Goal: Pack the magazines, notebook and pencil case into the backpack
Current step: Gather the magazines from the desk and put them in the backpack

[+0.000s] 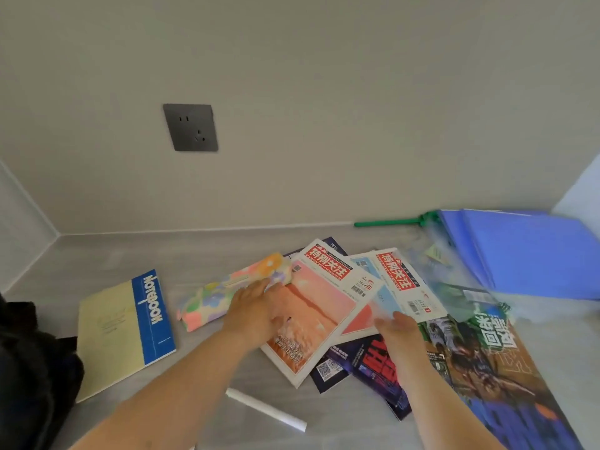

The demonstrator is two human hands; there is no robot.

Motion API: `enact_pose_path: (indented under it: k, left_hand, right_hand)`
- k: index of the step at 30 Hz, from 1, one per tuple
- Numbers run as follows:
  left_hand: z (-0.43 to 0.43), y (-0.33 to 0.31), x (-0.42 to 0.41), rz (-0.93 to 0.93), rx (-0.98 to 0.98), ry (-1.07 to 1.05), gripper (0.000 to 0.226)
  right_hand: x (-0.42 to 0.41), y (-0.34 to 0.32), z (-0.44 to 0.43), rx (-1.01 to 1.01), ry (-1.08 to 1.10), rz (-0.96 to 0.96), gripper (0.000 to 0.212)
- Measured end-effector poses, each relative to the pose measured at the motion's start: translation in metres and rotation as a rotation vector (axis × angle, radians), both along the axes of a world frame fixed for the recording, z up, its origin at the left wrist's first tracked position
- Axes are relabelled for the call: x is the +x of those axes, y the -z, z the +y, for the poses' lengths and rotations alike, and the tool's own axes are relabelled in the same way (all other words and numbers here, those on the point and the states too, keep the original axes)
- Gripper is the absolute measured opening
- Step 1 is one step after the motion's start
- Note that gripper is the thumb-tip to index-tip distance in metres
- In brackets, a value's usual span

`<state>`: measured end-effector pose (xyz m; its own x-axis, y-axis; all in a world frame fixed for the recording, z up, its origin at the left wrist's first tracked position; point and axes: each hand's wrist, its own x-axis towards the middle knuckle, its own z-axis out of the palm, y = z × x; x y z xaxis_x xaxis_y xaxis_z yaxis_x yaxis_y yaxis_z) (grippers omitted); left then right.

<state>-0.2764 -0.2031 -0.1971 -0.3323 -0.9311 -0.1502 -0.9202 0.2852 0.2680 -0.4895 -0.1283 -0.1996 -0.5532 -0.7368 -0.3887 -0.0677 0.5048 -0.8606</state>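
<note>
Head view shows thin glossy magazines (311, 319) fanned out and overlapping on the grey counter (211, 248). The left hand (256, 306) lies flat, fingers straight, on the pink-orange cover; the right hand (399, 329) seems flat too, though blurred, on a pale blue one. The magazines look light, floppy and slippery, so squaring the pile and gripping the spine edges seems best. A soft floral fabric pencil case (224, 293) and a yellow-and-blue notebook (123, 332) lie to the left, near the black backpack (29, 352).

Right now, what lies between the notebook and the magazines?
The flowered pencil case lies between the notebook and the magazines, as the head view shows.
</note>
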Motion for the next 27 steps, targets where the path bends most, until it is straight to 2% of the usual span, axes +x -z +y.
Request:
enact_pose_path:
  k: [3, 8, 11, 14, 17, 20, 23, 25, 27]
  left_hand:
    - [-0.018, 0.004, -0.014, -0.100, 0.061, 0.095, 0.072]
    - [-0.032, 0.020, -0.029, -0.268, 0.064, 0.108, 0.084]
    - [-0.041, 0.026, -0.030, -0.252, 0.104, 0.065, 0.086]
    - [-0.048, 0.028, -0.028, -0.232, 0.109, 0.037, 0.087]
    - [-0.049, 0.031, -0.027, -0.228, 0.104, 0.038, 0.087]
    - [-0.048, 0.033, -0.026, -0.220, 0.102, 0.031, 0.085]
    - [-0.048, 0.037, -0.028, -0.183, 0.107, 0.019, 0.081]
    - [-0.047, 0.040, -0.031, -0.141, 0.116, 0.026, 0.075]
    - [-0.045, 0.043, -0.035, -0.085, 0.111, 0.041, 0.066]
  right_hand:
    - [-0.003, 0.001, -0.010, -0.028, 0.143, -0.163, 0.055]
    - [-0.007, 0.006, -0.021, -0.172, 0.382, -0.281, 0.048]
    - [-0.013, 0.005, -0.035, -0.220, 0.422, -0.477, 0.045]
    - [-0.013, 0.007, -0.050, -0.186, 0.411, -0.661, 0.043]
    - [0.000, 0.012, -0.060, -0.083, 0.218, -0.547, 0.030]
    - [0.010, 0.012, -0.068, -0.050, 0.150, -0.502, 0.037]
    - [0.019, 0.008, -0.076, -0.067, 0.086, -0.525, 0.015]
    - [0.032, 0.008, -0.079, -0.041, 0.067, -0.509, 0.017]
    - [0.045, 0.009, -0.080, -0.046, 0.080, -0.477, 0.031]
